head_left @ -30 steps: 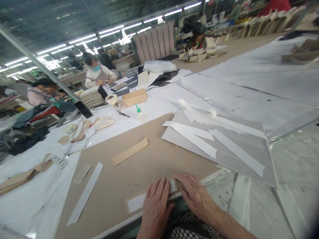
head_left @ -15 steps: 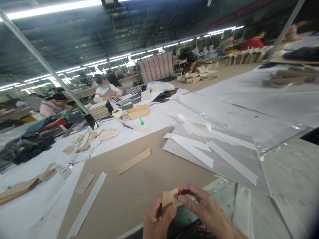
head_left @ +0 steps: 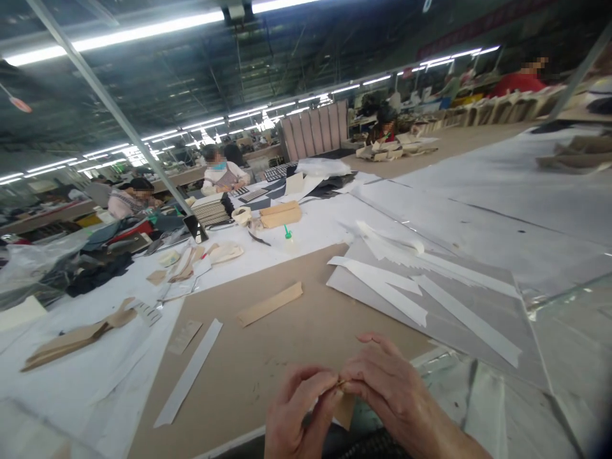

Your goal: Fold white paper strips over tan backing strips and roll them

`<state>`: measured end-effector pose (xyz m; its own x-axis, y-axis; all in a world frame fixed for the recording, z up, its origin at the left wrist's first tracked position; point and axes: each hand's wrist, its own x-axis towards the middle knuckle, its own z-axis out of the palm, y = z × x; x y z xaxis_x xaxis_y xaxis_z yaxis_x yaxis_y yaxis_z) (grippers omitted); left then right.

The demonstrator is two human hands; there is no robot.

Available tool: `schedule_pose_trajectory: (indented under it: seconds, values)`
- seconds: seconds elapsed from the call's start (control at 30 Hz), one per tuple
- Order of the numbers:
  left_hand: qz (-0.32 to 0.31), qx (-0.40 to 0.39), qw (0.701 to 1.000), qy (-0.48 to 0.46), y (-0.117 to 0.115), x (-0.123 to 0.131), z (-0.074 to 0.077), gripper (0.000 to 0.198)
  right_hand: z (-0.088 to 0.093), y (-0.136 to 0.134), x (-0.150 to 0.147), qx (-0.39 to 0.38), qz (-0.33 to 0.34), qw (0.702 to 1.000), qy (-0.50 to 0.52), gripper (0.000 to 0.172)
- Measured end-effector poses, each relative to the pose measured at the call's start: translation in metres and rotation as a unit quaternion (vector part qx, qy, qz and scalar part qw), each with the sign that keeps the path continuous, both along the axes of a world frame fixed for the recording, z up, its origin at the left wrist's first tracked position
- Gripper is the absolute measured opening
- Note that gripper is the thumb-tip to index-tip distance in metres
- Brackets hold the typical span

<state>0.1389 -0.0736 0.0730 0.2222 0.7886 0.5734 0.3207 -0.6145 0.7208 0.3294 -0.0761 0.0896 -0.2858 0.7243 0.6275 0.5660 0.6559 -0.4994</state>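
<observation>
Both of my hands meet at the near edge of the brown board [head_left: 229,370]. Between them is a tan strip [head_left: 345,411], with its lower end hanging below my fingers. My left hand [head_left: 301,408] pinches the strip's top edge between thumb and fingers. From the other side my right hand [head_left: 392,389] pinches the same edge, fingertips touching those of the left. Most of the strip is hidden behind the hands. Another tan strip [head_left: 270,305] lies flat on the board, and a white strip [head_left: 189,376] lies to its left with a small marked template [head_left: 185,338].
White tape strips [head_left: 382,287] lie on a grey sheet at the right. Beyond the board stand a green-capped bottle [head_left: 287,234] and folded tan pieces [head_left: 281,214]. A phone [head_left: 196,227] leans by a metal pole. Co-workers [head_left: 222,175] sit across the table.
The tan strip has turned down between my hands, and its face is now mostly covered. My right hand has closed in against the left fingertips. The view has shifted slightly left.
</observation>
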Motion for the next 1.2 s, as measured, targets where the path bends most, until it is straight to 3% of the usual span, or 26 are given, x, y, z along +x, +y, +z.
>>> schedule_pose_trajectory:
  seconds: [0.13,0.27,0.43,0.53,0.8,1.2]
  values:
    - [-0.019,-0.011,0.999,0.032,0.003,-0.007,0.005,0.014,0.003,0.003,-0.002,0.008,0.029,1.0,-0.009,0.02]
    - [-0.032,-0.022,0.998,0.04,0.005,-0.011,0.006,0.012,0.002,0.005,-0.003,-0.062,0.068,0.996,0.005,0.016]
    - [0.033,-0.053,0.998,-0.03,0.002,-0.004,-0.002,0.01,0.002,0.006,-0.009,-0.18,0.046,0.98,0.067,0.014]
    - [0.052,-0.059,0.995,-0.065,0.002,0.0,-0.009,0.009,0.001,0.008,-0.013,-0.214,0.029,0.972,0.089,0.013]
    - [0.025,-0.115,0.986,-0.118,0.008,0.0,-0.013,0.004,-0.009,0.017,-0.015,-0.078,0.042,0.995,0.042,0.013]
    - [-0.068,-0.231,0.969,-0.059,0.021,-0.016,-0.006,0.006,-0.014,0.024,-0.012,-0.001,0.03,0.998,-0.054,0.017]
